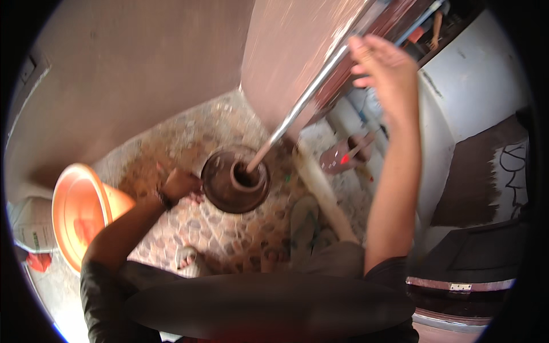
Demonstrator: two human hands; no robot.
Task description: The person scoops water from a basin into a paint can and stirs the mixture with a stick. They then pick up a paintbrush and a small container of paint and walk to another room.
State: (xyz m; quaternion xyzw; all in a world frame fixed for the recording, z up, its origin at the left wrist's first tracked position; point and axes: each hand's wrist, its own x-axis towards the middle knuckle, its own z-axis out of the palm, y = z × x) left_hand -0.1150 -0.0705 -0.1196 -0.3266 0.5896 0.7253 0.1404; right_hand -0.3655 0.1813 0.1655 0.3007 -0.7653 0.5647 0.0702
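A round brown container (217,188) with a wide rim and a narrower raised opening sits on the pebbled floor in front of me. The lower end of a long silver pole (306,98) stands inside that opening, and the pole slants up to the right. My right hand (384,64) is at its upper part, with thumb and fingertips closed on it, slightly blurred. Low at the container's left side, my left hand (182,184) grips the edge, its fingers partly hidden in shadow.
An orange bucket (103,197) stands at the left beside a pale sack (31,226). To the right, past a raised ledge (323,188), lies a brown-stained can (343,155) with a stick in it. Sandals (304,220) rest near my feet. Another person's arm (437,26) shows at the top right.
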